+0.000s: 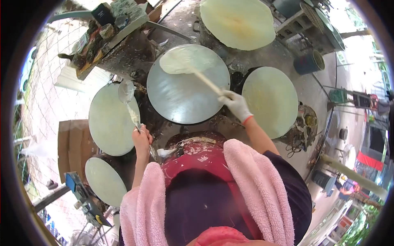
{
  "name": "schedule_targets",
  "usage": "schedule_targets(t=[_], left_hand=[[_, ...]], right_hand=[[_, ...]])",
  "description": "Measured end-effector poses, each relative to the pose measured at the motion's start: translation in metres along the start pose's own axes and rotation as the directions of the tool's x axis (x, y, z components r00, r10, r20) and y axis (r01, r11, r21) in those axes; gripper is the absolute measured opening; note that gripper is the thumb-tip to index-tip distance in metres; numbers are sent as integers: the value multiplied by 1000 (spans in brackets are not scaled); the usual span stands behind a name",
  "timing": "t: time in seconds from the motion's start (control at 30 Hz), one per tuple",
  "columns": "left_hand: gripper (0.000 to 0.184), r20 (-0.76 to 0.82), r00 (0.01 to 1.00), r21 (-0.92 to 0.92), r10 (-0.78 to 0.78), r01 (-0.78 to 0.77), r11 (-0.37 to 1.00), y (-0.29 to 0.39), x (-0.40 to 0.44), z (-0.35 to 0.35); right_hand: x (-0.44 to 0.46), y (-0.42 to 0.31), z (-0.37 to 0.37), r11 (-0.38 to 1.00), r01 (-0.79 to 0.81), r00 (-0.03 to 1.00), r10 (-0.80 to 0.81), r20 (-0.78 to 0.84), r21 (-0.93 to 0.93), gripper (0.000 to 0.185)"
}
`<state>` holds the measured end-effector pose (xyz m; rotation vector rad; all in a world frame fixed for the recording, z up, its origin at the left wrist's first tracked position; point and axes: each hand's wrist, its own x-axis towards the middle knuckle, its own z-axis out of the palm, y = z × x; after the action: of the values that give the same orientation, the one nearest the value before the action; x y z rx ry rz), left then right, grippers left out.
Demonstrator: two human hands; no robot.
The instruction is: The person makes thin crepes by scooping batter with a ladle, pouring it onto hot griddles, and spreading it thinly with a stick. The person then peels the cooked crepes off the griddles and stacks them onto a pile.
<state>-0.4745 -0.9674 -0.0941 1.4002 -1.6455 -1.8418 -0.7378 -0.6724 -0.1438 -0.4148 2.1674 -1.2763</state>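
Note:
My right hand [236, 104], in a pale glove with a red band at the wrist, grips a wooden stick [207, 83]. The stick reaches over a round grey griddle [184, 96] to a patch of pale batter [176, 61] at its far side. My bare left hand [142, 137] is closed on the handle of a ladle [126, 91], whose bowl is over the edge of the left griddle. A pale round sheet [113, 123] covers that left griddle. Another pale sheet [270, 102] lies on the griddle at the right.
Beyond the middle griddle lies a large pale sheet [238, 22]. A smaller one [106, 181] is at the lower left, near cardboard [74, 145]. A cluttered ledge [113, 43] stands at the upper left, a bucket [310, 62] at the upper right. A person [349, 187] is far right.

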Motion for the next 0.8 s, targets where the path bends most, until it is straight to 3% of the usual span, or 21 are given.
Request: schedule_targets(t=[0.07,0.1,0.2,0.23,0.27,0.33,0.4,0.43,0.47,0.53,0.6,0.63,0.73,0.77,0.8], left_hand=[[16,-37,999,-12,8,-8,1000,-15,1,-6],[16,-56,998,-10,-6,6,1000,-16,-5,-5],[17,-106,994,-14,-35,34,999,-16,-14,8],[17,-115,992,-12,-49,48,999,-17,-17,11],[17,-122,991,-9,-61,61,998,-18,-22,15],[18,-140,988,6,-72,74,997,-20,-29,21],[18,-151,985,-14,-89,88,996,-22,-38,26],[18,-167,982,-31,-89,85,996,-23,-42,28],[17,-182,979,-46,-89,82,996,-24,-46,31],[17,-211,973,-42,-97,90,995,-26,-52,37],[16,-243,964,-2,-113,116,993,-31,-59,40],[16,-236,963,-3,-130,133,991,-34,-62,39],[19,-251,953,-18,-168,169,985,-37,-70,38],[19,-258,953,-4,-158,163,987,-38,-72,37],[19,-265,953,12,-149,158,987,-39,-73,36]], right_hand=[[24,39,-25,995,15,988,1,-152,100,39],[41,61,-22,968,8,980,42,-194,250,42],[33,-27,-17,958,-274,931,242,272,82,44],[35,-32,-4,937,-326,911,277,304,124,46],[45,-18,1,933,-360,874,327,359,27,42],[49,-15,-16,995,-97,948,83,307,31,43],[70,11,-45,978,204,956,-192,220,-34,47],[81,15,-59,994,21,973,-46,226,112,48],[108,51,-59,984,150,984,-158,85,97,47],[110,-2,-72,982,-149,918,182,354,-119,47],[94,-35,-54,956,-293,828,263,495,-18,40],[96,-19,-45,946,-322,801,284,527,-20,37],[93,-24,-56,980,-161,829,199,522,-117,39],[109,-5,-66,999,26,841,-6,542,-29,44],[116,-14,-72,999,-11,862,27,507,-35,46]])
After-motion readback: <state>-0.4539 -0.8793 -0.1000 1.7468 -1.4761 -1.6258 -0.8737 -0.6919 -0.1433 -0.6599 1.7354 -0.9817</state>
